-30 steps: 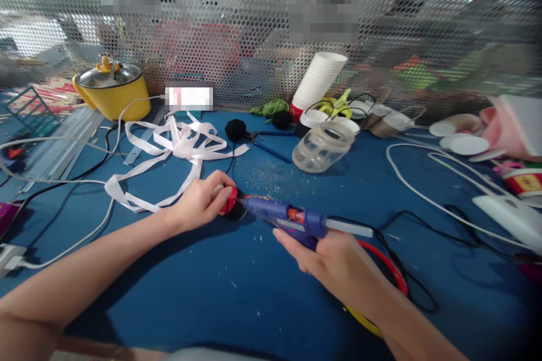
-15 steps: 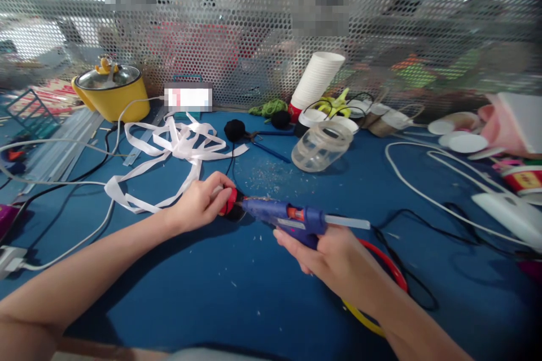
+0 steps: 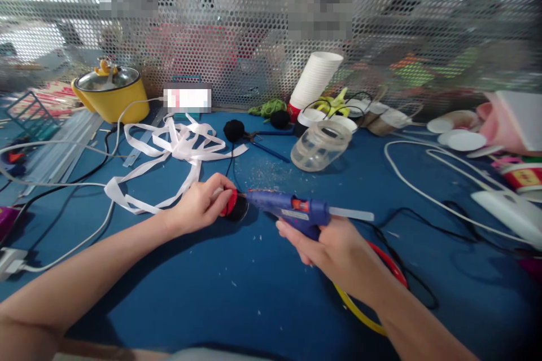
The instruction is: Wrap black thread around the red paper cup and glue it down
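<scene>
My left hand [image 3: 207, 203] is closed around a small red-and-black paper cup [image 3: 235, 207] lying on its side, its dark end facing right. In my right hand [image 3: 324, 242] is a blue glue gun [image 3: 288, 207], with a clear glue stick [image 3: 351, 214] poking out of its back. The gun's nozzle points left and is close to the cup's upper edge; whether they touch I cannot tell. A thin black strand of yarn runs from the cup up to a black yarn ball [image 3: 234, 130]. My fingers hide part of the cup.
White ribbon [image 3: 182, 144] lies loose beyond my left hand. A clear plastic jar [image 3: 319, 146] and stacked white paper cups [image 3: 317, 79] stand ahead. A yellow pot [image 3: 114, 96] is at the back left. Cords [image 3: 406, 180] cross both sides. Behind is a perforated metal screen [image 3: 245, 28].
My right hand has moved the glue gun slightly right and up, so its nozzle is farther from the cup's dark end. My left hand stays almost in place on the cup.
</scene>
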Demonstrator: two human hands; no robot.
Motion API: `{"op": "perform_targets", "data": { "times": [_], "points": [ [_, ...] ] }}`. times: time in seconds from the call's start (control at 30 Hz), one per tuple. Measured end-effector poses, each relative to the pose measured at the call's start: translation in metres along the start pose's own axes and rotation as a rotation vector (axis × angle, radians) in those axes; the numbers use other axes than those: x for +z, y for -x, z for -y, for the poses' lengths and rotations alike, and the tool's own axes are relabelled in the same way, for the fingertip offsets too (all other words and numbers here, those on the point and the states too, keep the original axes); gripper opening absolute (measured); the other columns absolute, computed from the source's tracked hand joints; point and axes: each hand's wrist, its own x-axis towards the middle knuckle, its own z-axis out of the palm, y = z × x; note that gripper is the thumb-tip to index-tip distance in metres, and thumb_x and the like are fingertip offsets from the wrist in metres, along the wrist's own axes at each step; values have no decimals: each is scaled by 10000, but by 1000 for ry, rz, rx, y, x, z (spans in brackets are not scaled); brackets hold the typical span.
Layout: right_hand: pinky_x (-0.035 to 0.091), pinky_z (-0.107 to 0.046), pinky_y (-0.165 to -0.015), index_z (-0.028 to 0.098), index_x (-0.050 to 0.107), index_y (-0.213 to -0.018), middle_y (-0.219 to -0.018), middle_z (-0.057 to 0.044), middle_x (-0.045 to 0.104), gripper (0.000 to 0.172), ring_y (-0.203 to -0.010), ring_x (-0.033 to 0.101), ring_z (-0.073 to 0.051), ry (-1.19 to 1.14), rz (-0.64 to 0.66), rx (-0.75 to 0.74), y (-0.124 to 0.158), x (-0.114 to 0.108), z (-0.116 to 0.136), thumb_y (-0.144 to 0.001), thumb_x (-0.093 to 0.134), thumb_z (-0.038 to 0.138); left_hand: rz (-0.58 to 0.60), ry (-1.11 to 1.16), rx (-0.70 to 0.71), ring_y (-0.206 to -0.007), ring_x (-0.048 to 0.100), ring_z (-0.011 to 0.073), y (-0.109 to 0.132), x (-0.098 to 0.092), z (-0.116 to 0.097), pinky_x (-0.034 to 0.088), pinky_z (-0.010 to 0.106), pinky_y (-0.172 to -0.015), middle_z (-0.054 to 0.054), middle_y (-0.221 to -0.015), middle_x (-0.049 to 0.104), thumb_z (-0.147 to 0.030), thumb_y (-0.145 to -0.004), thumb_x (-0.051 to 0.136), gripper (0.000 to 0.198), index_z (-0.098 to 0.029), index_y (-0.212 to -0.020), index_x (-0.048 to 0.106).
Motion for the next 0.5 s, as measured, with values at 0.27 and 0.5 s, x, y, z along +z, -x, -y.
{"op": "perform_targets", "data": {
  "times": [0.27,0.5],
  "points": [
    [489,-222,-462,218,608,-613,-390,48,532,295,-379,562,-121,16,45,47,2,1,-7,-816,501,402,-8,-2,12,-479,545,85,0,1,0,411,191,-489,-13,-584,605,-225,-878,388,145,-145,-915,503],
    [460,-219,-406,196,571,-592,-376,42,513,288,-342,538,-121,-13,9,25,2,0,1,-789,512,398,-6,1,8,-472,549,84,0,0,-1,410,186,-486,-16,-573,606,-216,-878,385,142,-143,-916,500]
  ]
}}
